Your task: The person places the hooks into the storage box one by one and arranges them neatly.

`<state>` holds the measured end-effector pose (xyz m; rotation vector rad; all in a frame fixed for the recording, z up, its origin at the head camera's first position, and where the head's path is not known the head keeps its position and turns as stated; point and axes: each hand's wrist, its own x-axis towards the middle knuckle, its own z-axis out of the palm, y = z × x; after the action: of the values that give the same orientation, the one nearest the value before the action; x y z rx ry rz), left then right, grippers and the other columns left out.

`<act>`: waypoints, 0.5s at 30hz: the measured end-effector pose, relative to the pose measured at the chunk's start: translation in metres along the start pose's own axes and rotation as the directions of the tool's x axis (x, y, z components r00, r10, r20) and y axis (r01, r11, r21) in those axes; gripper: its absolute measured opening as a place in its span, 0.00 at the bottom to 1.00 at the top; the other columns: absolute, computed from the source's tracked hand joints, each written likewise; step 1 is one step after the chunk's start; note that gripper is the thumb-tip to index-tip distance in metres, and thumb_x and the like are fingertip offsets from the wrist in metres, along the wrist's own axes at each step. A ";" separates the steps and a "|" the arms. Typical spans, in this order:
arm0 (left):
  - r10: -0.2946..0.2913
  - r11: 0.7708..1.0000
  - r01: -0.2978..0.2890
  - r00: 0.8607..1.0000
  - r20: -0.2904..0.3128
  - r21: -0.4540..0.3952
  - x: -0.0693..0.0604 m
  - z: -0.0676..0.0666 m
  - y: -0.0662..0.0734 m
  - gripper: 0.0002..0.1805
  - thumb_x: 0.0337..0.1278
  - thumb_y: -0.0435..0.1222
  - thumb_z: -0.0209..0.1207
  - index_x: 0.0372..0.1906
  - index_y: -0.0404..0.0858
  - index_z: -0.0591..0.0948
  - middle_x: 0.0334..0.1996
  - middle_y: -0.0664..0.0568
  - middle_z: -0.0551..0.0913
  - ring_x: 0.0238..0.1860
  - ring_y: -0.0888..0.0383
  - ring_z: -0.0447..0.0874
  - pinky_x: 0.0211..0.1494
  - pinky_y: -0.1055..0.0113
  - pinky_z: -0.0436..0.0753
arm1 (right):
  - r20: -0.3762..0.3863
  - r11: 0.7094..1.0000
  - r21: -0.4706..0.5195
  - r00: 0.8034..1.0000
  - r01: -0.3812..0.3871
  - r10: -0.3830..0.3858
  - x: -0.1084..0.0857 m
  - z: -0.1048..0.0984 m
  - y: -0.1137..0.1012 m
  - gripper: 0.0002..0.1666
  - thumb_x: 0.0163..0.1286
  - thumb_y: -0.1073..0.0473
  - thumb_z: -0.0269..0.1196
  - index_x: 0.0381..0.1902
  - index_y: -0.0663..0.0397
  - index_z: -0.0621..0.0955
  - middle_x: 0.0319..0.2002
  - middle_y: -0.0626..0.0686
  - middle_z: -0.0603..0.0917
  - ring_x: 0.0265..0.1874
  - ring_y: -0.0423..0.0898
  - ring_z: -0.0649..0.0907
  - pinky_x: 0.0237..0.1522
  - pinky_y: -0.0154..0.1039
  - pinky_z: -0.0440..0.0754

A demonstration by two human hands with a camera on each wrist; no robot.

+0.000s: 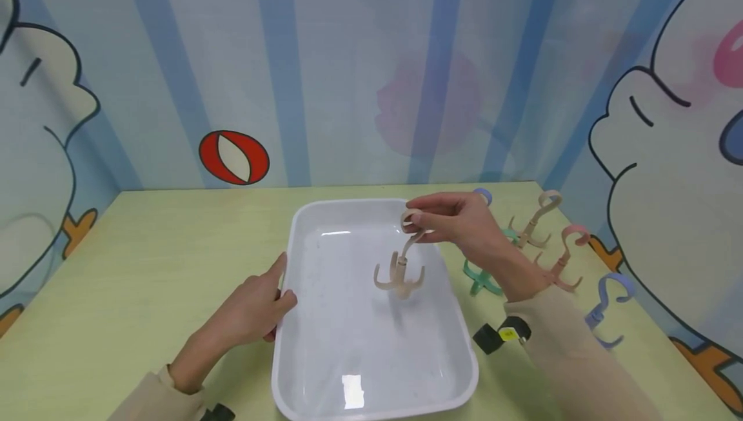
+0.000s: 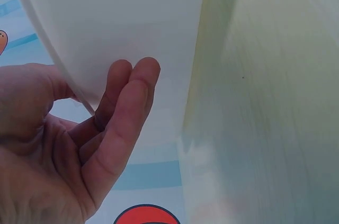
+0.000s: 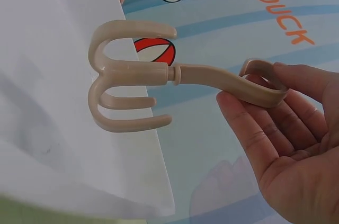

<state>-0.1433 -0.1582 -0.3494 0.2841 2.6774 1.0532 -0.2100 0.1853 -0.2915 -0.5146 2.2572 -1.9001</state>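
A beige rotating hook hanger (image 1: 398, 273) hangs over a white tray (image 1: 371, 356), its curved top pinched by the thumb and fingers of my right hand (image 1: 464, 224). In the right wrist view, the same hanger (image 3: 135, 73) shows several curved prongs at the end away from my right hand (image 3: 291, 150). The left hand (image 1: 249, 311) holds the tray's left edge, thumb over the rim. Seen from the left wrist, the left hand (image 2: 79, 139) has fingers against the outer wall of the tray (image 2: 137, 12).
Right of the tray stand more hook hangers: another beige one (image 1: 533, 222), a pink one (image 1: 562, 263), a blue one (image 1: 596, 314) and a green one (image 1: 482, 281), partly covered by the right arm. The pale yellow-green table (image 1: 174, 247) meets a striped cartoon backdrop (image 1: 348, 86).
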 end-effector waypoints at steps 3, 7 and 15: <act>0.001 1.000 -0.001 1.000 0.001 -0.001 0.000 -0.001 0.000 0.42 0.72 0.34 0.50 0.85 0.34 0.47 0.21 0.49 0.80 0.15 0.56 0.79 0.21 0.63 0.80 | 0.008 1.000 -0.004 1.000 -0.010 0.010 0.003 0.004 0.001 0.22 0.74 0.64 0.67 0.62 0.69 0.82 0.47 0.55 0.93 0.45 0.44 0.93 0.51 0.44 0.92; 0.007 1.000 -0.007 1.000 0.001 -0.003 0.000 -0.001 0.000 0.42 0.72 0.34 0.50 0.85 0.35 0.48 0.21 0.49 0.80 0.15 0.56 0.79 0.21 0.63 0.80 | 0.015 1.000 0.006 1.000 -0.023 0.023 0.006 0.008 0.002 0.21 0.74 0.65 0.66 0.62 0.69 0.83 0.47 0.55 0.93 0.45 0.45 0.93 0.51 0.45 0.92; -0.010 1.000 0.010 1.000 0.002 -0.023 -0.001 0.000 0.000 0.43 0.73 0.35 0.51 0.86 0.34 0.47 0.23 0.48 0.81 0.18 0.56 0.82 0.21 0.63 0.84 | 0.020 0.999 0.004 0.999 -0.043 0.043 0.014 0.016 0.004 0.22 0.74 0.65 0.66 0.63 0.67 0.83 0.49 0.57 0.92 0.46 0.46 0.93 0.51 0.45 0.92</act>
<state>-0.1427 -0.1583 -0.3488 0.2676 2.6605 1.0794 -0.2181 0.1663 -0.2967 -0.4780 2.2332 -1.8710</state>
